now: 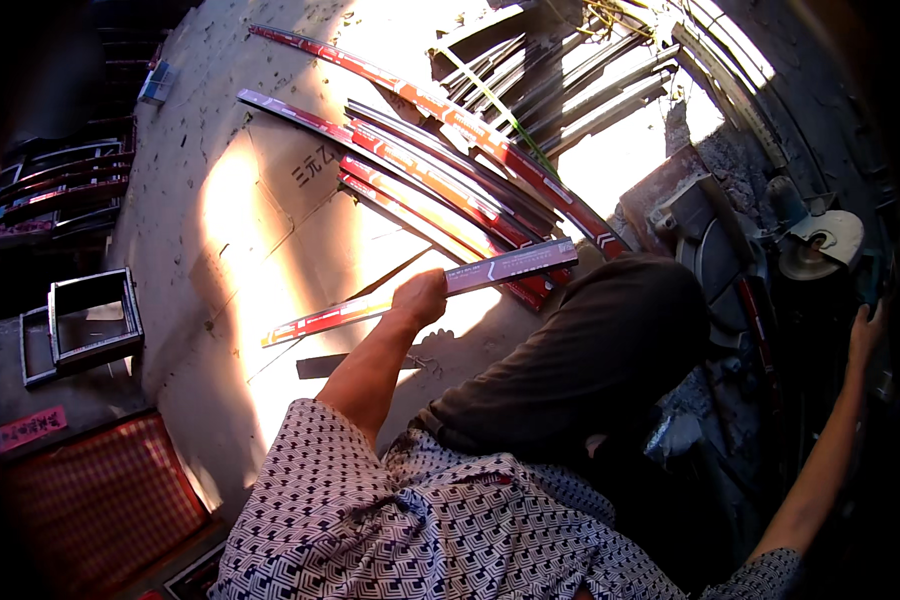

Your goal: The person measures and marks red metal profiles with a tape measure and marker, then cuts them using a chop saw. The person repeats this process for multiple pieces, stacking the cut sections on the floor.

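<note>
My left hand (pixel 420 298) is closed around the middle of a long straight profile strip (pixel 515 265) wrapped in red and purple printed film. The strip slants across in front of my bent knee, its red end lower at the left. Far to the right, in shadow, my right hand (pixel 863 328) is closed at the dark teal handle (pixel 871 278) of a cut-off saw. The saw's round blade (pixel 804 258) sits under a pale guard (pixel 838 236). Darkness hides part of the right fingers.
Several red film-wrapped profiles (pixel 440 108) lie on the floor ahead. Bare metal profiles (pixel 610 95) are piled behind them. Small rectangular frames (pixel 95 345) stand at the left, near a red checked mat (pixel 100 500). A flat dark piece (pixel 320 366) lies below the held strip.
</note>
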`<state>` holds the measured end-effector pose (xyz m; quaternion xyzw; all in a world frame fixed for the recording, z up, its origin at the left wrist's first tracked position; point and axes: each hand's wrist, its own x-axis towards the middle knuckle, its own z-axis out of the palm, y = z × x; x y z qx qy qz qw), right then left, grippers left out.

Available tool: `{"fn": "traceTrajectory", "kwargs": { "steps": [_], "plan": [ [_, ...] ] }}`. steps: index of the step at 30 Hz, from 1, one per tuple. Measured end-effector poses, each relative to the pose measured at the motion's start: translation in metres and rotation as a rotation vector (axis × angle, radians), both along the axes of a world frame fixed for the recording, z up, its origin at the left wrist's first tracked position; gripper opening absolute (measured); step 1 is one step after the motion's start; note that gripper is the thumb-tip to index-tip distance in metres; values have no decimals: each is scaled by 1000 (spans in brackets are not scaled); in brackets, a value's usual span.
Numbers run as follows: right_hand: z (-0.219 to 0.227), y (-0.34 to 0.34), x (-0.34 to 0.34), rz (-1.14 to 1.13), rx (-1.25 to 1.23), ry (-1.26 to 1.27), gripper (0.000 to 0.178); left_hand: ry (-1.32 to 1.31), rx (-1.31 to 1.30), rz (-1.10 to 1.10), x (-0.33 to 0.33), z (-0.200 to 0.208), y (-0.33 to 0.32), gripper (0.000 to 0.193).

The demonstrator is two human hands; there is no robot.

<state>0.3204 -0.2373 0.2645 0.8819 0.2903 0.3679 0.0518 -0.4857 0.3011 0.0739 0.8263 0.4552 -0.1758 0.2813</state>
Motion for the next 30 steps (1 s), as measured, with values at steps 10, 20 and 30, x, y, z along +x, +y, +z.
{"fn": "traceTrajectory", "kwargs": {
  "steps": [10, 20, 30],
  "plan": [
    [-148, 144, -405, 20, 235, 700, 45, 126, -63, 11, -28, -8, -15, 17],
    [-268, 104, -578, 195, -200, 1386, 78, 142, -89, 19, -50, -18, -24, 21],
    [-307, 73, -566, 577, -198, 1271, 74, 89, -94, 57, -53, -26, -28, 20]
  ]
}}
